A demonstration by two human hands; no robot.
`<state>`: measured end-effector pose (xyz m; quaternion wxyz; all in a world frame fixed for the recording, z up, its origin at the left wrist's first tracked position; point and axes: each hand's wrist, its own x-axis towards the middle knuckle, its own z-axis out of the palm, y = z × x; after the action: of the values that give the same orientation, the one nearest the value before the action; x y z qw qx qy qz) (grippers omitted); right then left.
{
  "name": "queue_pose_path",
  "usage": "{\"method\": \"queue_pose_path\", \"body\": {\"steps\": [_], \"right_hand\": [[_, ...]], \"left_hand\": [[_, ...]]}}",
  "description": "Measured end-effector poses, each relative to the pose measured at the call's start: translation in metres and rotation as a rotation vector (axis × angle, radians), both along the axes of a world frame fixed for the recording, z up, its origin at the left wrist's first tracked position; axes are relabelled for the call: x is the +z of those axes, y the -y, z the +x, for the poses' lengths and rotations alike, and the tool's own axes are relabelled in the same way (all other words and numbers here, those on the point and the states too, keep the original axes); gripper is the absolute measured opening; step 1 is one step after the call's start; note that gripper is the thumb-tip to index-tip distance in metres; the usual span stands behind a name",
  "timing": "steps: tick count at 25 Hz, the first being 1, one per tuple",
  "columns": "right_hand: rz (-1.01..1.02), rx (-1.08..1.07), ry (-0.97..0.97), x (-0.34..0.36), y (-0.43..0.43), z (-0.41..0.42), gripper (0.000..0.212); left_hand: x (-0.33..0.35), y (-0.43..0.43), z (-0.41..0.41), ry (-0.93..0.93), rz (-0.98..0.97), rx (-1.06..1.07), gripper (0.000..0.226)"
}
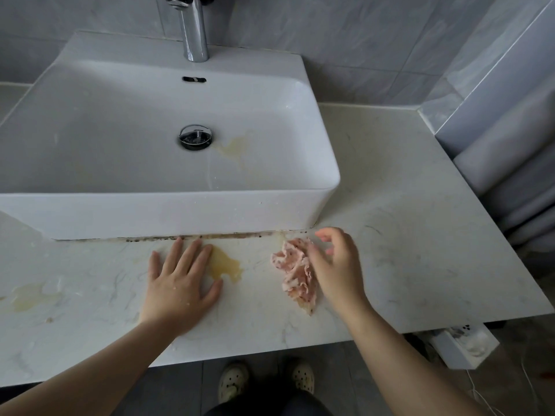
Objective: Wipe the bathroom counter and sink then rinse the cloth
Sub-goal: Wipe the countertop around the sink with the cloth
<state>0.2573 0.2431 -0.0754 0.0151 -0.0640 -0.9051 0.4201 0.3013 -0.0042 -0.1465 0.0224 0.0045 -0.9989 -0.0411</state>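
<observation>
Lying crumpled, cloth (295,273) runs lengthwise from sink (180,213) toward counter (405,211) front.

A single wide-angle view comes from the person's head, facing forward and steeply down over the tabletop (405,205) at close, arm's-reach range. The tabletop's near edge crosses the lower frame, with the floor (186,391) and the wearer's shoes (234,381) below it. The sink (90,115) fills the upper left, its tap (193,28) cut off by the top edge. Both forearms enter from the bottom, with the left hand (180,283) and right hand (336,265) near centre. Straight lines bow toward the edges.
</observation>
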Motion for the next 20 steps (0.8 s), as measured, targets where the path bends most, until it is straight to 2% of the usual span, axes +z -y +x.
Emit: {"method": "queue_pose_path", "body": {"steps": [2,3,6,7,8,9,10,12,14,15,17,19,20], "right_hand": [[0.167,0.123,0.088,-0.005,0.013,0.001,0.036],[0.148,0.144,0.135,-0.007,0.014,-0.001,0.033],[-0.15,0.127,0.328,0.006,-0.001,-0.007,0.017],[-0.034,0.147,0.342,0.009,-0.009,-0.007,0.018],[0.214,0.155,0.264,0.011,-0.013,-0.005,0.02],[0.462,0.156,0.052,0.009,-0.015,-0.002,0.019],[0.557,0.196,-0.148,0.003,-0.013,0.001,0.018],[0.526,0.334,-0.289,-0.014,-0.005,0.013,0.026],[0.409,0.319,-0.244,-0.03,0.006,0.019,0.032],[0.372,0.294,-0.233,-0.037,0.012,0.018,0.026],[0.426,0.378,-0.287,-0.053,0.017,0.021,0.011],[0.601,0.547,-0.324,-0.063,0.013,0.027,0.034],[0.693,0.506,-0.317,-0.068,0.007,0.022,0.043]], "left_hand": [[0.0,0.001,0.0,0.0,0.003,0.0,0.07],[0.0,0.001,0.001,-0.003,0.004,0.001,0.07],[0.0,0.0,0.0,-0.003,-0.001,-0.005,0.068],[0.0,0.0,0.0,-0.004,-0.004,-0.008,0.068],[0.001,0.001,0.0,-0.005,-0.007,-0.012,0.068],[0.001,0.001,0.0,-0.005,-0.008,-0.013,0.068],[0.001,0.001,0.0,-0.005,-0.004,-0.012,0.068],[0.001,0.001,0.001,0.0,0.001,-0.013,0.069],[0.001,0.001,0.001,0.003,0.007,-0.009,0.07],[0.001,0.001,0.0,0.002,0.01,-0.006,0.07],[0.001,0.001,0.0,0.003,0.017,-0.01,0.07],[0.002,0.001,0.001,0.001,0.029,-0.012,0.069],[0.002,0.001,0.001,-0.003,0.034,-0.009,0.069]]}}
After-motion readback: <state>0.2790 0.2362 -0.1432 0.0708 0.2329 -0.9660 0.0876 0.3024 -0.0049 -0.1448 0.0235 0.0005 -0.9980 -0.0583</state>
